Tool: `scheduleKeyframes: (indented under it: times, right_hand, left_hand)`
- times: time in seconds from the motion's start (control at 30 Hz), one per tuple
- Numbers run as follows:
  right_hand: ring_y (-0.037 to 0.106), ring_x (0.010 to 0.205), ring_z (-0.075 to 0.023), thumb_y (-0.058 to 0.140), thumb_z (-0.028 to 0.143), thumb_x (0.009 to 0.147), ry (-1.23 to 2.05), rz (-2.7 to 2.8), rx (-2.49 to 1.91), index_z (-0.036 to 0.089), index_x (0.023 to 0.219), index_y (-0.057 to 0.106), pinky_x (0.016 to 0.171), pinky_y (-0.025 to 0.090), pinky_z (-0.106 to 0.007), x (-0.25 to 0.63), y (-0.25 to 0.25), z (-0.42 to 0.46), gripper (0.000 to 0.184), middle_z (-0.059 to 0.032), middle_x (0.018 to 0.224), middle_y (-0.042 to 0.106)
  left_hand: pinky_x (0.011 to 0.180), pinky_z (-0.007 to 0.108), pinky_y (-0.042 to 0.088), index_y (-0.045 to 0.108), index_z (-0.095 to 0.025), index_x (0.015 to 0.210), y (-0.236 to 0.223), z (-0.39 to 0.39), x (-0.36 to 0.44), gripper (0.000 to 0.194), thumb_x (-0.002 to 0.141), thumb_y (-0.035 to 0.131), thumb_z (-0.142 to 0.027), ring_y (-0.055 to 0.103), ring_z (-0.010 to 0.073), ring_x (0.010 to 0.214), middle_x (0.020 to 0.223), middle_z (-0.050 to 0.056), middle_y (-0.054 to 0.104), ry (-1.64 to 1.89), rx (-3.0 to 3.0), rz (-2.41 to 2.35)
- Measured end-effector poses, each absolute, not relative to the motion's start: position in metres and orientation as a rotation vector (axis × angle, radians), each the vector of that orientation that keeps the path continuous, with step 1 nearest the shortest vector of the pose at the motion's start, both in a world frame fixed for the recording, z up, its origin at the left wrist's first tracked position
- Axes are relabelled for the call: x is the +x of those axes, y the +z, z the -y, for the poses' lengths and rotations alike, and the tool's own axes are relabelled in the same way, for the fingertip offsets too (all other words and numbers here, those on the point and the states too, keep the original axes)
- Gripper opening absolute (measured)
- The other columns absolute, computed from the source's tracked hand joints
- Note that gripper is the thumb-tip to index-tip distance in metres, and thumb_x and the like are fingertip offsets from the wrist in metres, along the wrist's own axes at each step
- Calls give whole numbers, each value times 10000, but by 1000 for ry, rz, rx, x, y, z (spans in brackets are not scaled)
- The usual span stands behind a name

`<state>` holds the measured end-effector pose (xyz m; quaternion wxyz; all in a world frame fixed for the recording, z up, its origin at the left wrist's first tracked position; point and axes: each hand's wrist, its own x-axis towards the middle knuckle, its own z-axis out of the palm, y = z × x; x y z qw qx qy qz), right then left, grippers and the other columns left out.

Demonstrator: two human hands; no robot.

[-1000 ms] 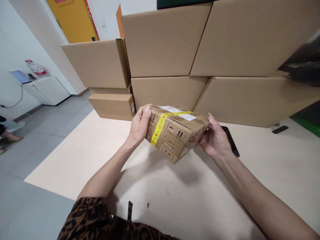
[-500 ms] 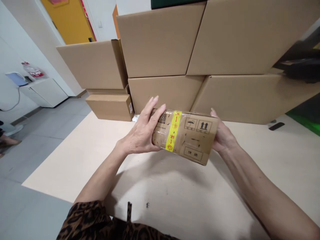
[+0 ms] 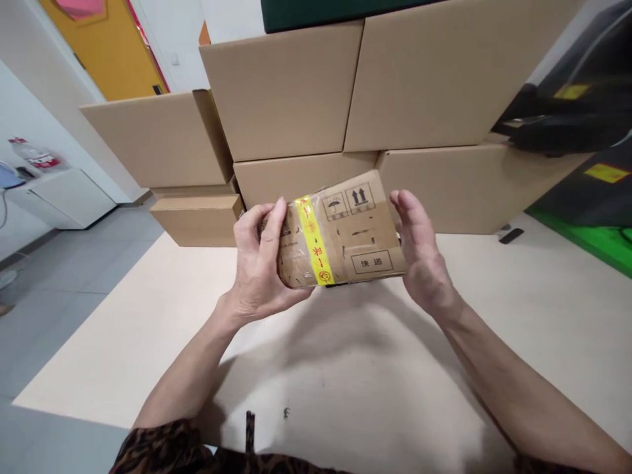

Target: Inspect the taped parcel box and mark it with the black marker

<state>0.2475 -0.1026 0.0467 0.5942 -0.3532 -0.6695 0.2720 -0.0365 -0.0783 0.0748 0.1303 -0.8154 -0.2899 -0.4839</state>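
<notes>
A small cardboard box (image 3: pixel 353 247) is held up above the pale table, tilted with its right end higher. Clear tape and a yellow strip with red print wrap it, and umbrella and arrow symbols are printed on the side facing me. My left hand (image 3: pixel 259 263) grips its left end, fingers over the top and thumb underneath. Beside the right end, my right hand (image 3: pixel 419 253) is open, fingers stretched upward. A gap shows between those fingers and the box; whether the palm touches the lower corner I cannot tell.
Large cardboard boxes (image 3: pixel 281 92) are stacked along the table's (image 3: pixel 99 355) far side, with a flatter carton (image 3: pixel 197 220) at their left. A small black object (image 3: pixel 511 236) lies at the right. Beyond the left edge are grey floor and a white cabinet (image 3: pixel 54 197) with a bottle.
The box has moved left and its right end has tipped upward. My right hand has loosened from the right end, its fingers now straight. The view has shifted slightly to the right.
</notes>
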Motion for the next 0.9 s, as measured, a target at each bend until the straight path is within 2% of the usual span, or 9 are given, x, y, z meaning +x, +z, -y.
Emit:
scheduleKeyframes:
  times: [0.07, 0.17, 0.27, 0.37, 0.47, 0.57, 0.67, 0.8, 0.9]
  right_hand:
    - [81, 1734, -406, 844, 823, 704, 390, 1782, -761, 460, 1722, 262, 1395, 84, -646, 251, 52, 106, 1228, 23, 1863, 189]
    - [172, 1706, -452, 924, 700, 701, 134, 1987, -707, 462, 1743, 185, 1363, 178, -700, 253, 62, 110, 1300, -29, 1848, 203]
    - [385, 1600, -469, 941, 656, 703, 25, 2042, -704, 439, 1693, 348, 1276, 383, -691, 254, 70, 114, 1175, -93, 1750, 349]
    - [525, 1460, -436, 961, 589, 709, -63, 2016, -619, 448, 1550, 562, 1162, 520, -639, 254, 72, 116, 941, -84, 1647, 417]
    - [529, 1439, -430, 965, 602, 701, -50, 2013, -567, 453, 1529, 587, 1146, 535, -627, 255, 71, 114, 922, -85, 1614, 421]
    - [463, 1511, -445, 944, 630, 720, -7, 2088, -594, 446, 1615, 479, 1185, 502, -642, 257, 71, 111, 1025, -110, 1631, 394]
    - [439, 1530, -431, 919, 540, 774, 1, 2086, -604, 439, 1659, 399, 1184, 496, -651, 255, 74, 113, 1031, -122, 1630, 387]
    - [515, 1451, -435, 941, 550, 717, 46, 1901, -576, 379, 1569, 544, 1171, 492, -681, 250, 77, 119, 955, -133, 1538, 496]
    - [569, 1403, -429, 939, 641, 670, 194, 1688, -626, 356, 1402, 674, 1140, 529, -661, 244, 73, 120, 829, -113, 1431, 611]
  left_hand:
    - [1209, 616, 450, 222, -301, 1742, 75, 79, -36, 1291, 651, 890, -473, 444, 424, 1413, 1509, 164, 376, -1342, -2404, 783]
    - [1171, 625, 474, 204, -301, 1745, 71, 81, -33, 1269, 660, 850, -430, 474, 422, 1384, 1502, 173, 386, -1268, -2513, 684]
    - [1141, 617, 505, 199, -295, 1747, 69, 82, -30, 1255, 671, 830, -432, 489, 410, 1373, 1492, 179, 390, -1257, -2569, 650]
    - [1144, 637, 506, 228, -263, 1746, 70, 83, -30, 1244, 670, 826, -444, 480, 427, 1380, 1490, 192, 382, -1234, -2582, 631]
    - [1138, 635, 518, 242, -286, 1744, 72, 84, -32, 1249, 664, 846, -456, 488, 428, 1375, 1488, 180, 386, -1227, -2588, 634]
    - [1133, 618, 533, 287, -306, 1730, 73, 86, -32, 1228, 660, 873, -444, 504, 418, 1376, 1484, 169, 397, -1260, -2614, 661]
    - [1149, 606, 533, 368, -311, 1701, 75, 87, -33, 1175, 677, 915, -493, 529, 399, 1389, 1498, 166, 419, -1320, -2692, 674]
    - [1240, 629, 455, 404, -345, 1688, 78, 83, -39, 1170, 694, 915, -690, 434, 426, 1527, 1617, 159, 420, -1473, -2807, 634]
    - [1294, 654, 382, 347, -373, 1710, 75, 78, -40, 1212, 698, 881, -774, 356, 464, 1605, 1745, 137, 345, -1697, -2923, 652]
